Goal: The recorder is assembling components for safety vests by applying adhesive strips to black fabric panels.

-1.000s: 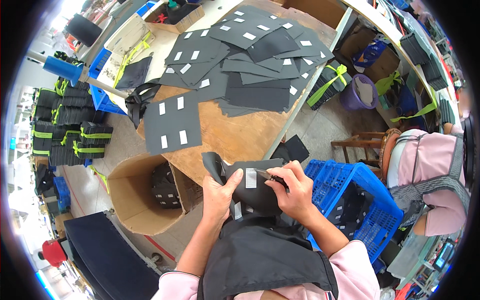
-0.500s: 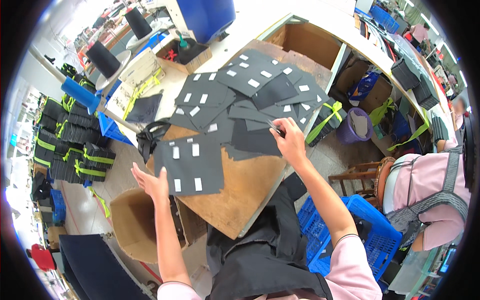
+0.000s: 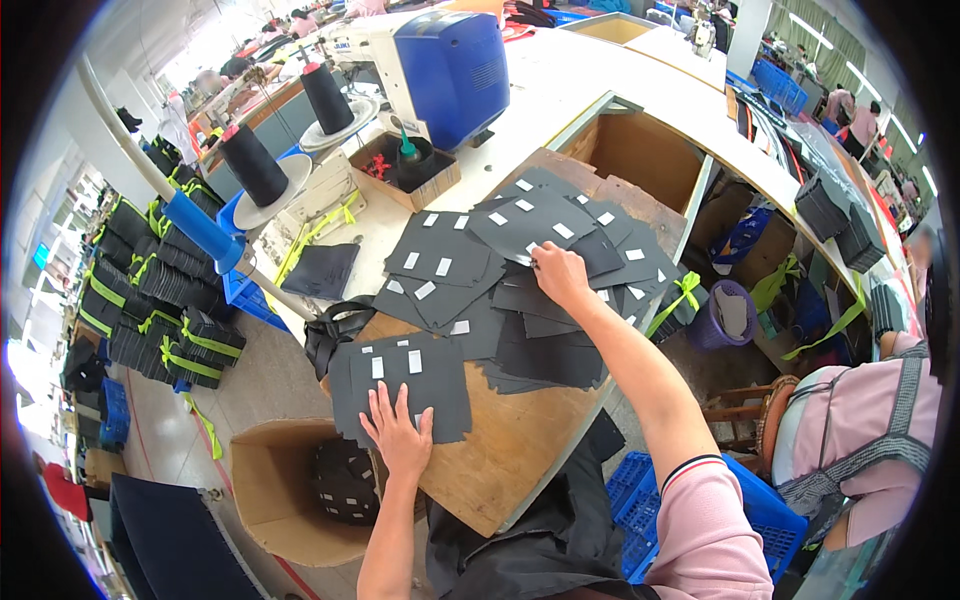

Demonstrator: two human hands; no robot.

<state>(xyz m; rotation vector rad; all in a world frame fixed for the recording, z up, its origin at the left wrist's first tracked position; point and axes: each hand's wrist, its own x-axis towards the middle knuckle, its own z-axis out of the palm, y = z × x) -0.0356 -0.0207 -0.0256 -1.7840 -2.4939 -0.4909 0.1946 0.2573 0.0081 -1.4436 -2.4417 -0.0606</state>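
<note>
On the wooden board (image 3: pixel 520 450), the left hand (image 3: pixel 398 432) lies spread flat on the near stack of black fabric pieces (image 3: pixel 400 385). The right hand (image 3: pixel 560 275) reaches farther out, fingers pinching a piece in the fanned pile (image 3: pixel 530 250) up and to the right.

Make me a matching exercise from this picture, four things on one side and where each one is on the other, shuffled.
Things:
1. left hand
2. right hand
3. thread cones
4. cardboard box

Places:
A. on the floor beside the workbench
B. flat on the near black fabric piece
C. behind the pieces, near the blue sewing machine
D. on the far spread of black pieces

Pairs: 1-B, 2-D, 3-C, 4-A
</note>
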